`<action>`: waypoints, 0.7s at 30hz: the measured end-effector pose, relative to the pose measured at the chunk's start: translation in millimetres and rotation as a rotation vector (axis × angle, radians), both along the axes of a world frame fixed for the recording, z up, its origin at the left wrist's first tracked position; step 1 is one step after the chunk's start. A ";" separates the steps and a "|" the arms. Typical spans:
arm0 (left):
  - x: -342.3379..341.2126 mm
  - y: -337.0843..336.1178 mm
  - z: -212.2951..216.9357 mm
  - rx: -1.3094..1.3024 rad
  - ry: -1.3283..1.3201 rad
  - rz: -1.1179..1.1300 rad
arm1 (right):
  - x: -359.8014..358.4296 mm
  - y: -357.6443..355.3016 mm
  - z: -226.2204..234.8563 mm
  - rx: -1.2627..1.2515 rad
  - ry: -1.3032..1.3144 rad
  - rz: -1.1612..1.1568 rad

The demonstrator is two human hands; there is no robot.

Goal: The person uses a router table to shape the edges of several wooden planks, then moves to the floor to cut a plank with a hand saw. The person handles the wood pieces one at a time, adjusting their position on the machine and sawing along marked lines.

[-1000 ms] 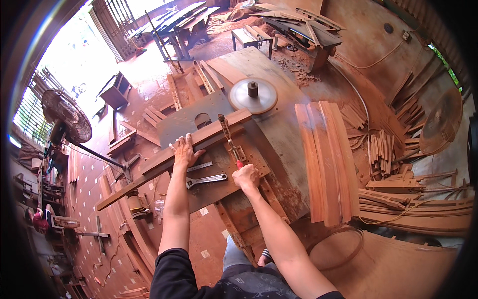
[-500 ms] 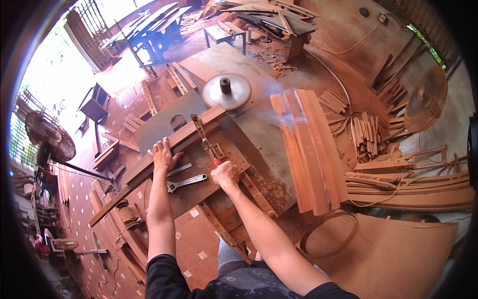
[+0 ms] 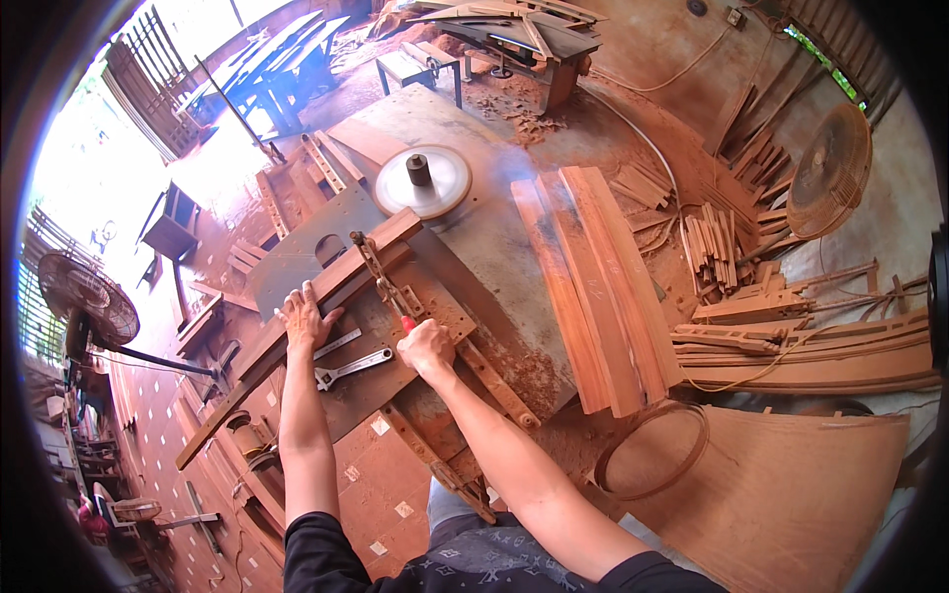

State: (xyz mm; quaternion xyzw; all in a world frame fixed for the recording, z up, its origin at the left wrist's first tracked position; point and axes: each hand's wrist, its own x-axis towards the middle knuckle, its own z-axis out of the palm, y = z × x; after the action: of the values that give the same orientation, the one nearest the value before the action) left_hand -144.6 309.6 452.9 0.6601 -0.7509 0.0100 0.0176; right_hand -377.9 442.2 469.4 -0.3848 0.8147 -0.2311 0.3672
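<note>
A long wooden beam (image 3: 267,348) lies slantwise across a sliding wooden jig, its far end just short of a round saw blade (image 3: 423,182) lying flat on a central shaft. My left hand (image 3: 308,320) grips the beam, fingers over its top and thumb apart. Beside it, my right hand (image 3: 427,347) is closed round the red handle of a metal toggle clamp (image 3: 381,274), whose arm reaches over the beam. Between my hands lie an adjustable wrench (image 3: 354,369) and a steel ruler (image 3: 339,344). The fingertips of my right hand are partly hidden.
Several reddish planks (image 3: 593,287) lie right of the blade on the sawdust-covered table. A wooden hoop (image 3: 652,450) rests near a curved sheet at lower right. Standing fans are at left (image 3: 89,296) and right (image 3: 830,170). Wood offcuts (image 3: 714,245) pile by the wall.
My view has shifted slightly, so the whole scene sits a little further left. Both hands keep their places on the beam and the clamp handle.
</note>
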 end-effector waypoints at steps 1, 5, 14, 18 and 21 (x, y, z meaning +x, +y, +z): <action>-0.5 -0.8 -0.4 -0.004 -0.004 -0.002 | -0.3 -0.7 -0.2 -0.001 -0.003 0.001; -1.9 2.3 3.1 0.023 -0.008 0.018 | -1.8 0.5 3.7 0.001 -0.011 0.024; 10.3 4.4 -0.7 0.011 -0.005 0.023 | 11.7 -7.8 -12.9 0.043 -0.057 -0.043; 19.0 13.2 -3.6 0.033 -0.008 0.032 | 18.1 -0.9 -21.1 0.029 0.006 0.046; -16.5 -3.1 3.6 0.013 0.018 -0.036 | -2.4 -18.5 -72.4 -0.010 0.052 0.049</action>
State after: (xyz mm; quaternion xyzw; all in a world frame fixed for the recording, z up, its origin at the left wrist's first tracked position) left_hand -161.1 306.5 456.5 0.6466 -0.7626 -0.0013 0.0204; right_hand -380.3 423.7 397.0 -0.4123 0.8132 -0.2159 0.3495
